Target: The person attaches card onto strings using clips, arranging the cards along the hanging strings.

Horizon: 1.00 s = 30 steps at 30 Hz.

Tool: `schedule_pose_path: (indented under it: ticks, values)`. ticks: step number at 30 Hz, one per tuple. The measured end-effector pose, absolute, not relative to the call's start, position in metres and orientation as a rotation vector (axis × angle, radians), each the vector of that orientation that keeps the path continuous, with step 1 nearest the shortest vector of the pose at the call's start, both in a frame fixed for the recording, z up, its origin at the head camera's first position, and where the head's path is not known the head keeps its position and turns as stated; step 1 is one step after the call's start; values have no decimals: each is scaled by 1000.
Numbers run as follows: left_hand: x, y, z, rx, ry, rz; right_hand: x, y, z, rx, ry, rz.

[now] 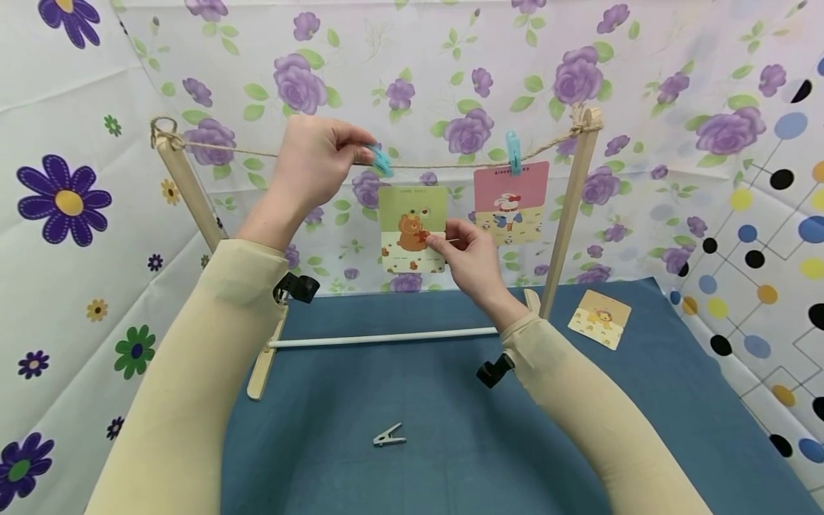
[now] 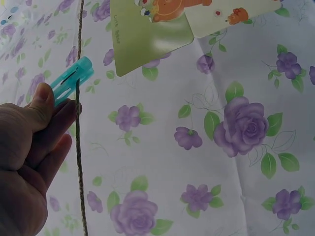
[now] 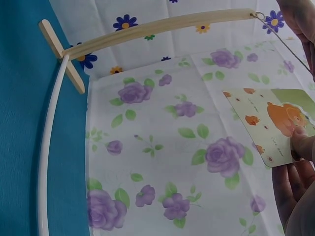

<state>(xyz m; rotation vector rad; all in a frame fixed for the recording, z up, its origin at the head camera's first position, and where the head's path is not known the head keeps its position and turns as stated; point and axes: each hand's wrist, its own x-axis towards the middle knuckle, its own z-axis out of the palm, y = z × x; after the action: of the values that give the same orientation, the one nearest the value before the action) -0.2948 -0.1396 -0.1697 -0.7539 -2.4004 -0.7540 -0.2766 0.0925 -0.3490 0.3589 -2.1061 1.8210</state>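
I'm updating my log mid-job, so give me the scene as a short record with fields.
left hand: pinches turquoise clothespin at the twine
right hand: holds bear card by its right edge, below the twine
bear card: not clipped
hanging: pink-topped card, under second turquoise clothespin
on blue cloth: lion card, right; grey clothespin, front

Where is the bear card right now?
In the head view, the bear card is near the middle, held by the right hand, below the string and to the left of the pink card.
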Motion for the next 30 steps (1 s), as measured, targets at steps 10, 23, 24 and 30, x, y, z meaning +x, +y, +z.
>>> schedule_pose_path:
  ticks: [10, 23, 24, 30]
  values:
    - [-294, -136, -168, -759, -2419, -682, -275, 90, -349, 369, -2097, 1806]
    - [-293, -136, -167, -775, -2401, -683, -275, 89, -347, 389, -2072, 1806]
    - [-293, -136, -167, -775, -2400, -686, -275, 89, -346, 387, -2071, 1805]
    - [-292, -136, -168, -777, -2410, -715, -274, 86, -344, 380, -2080, 1814]
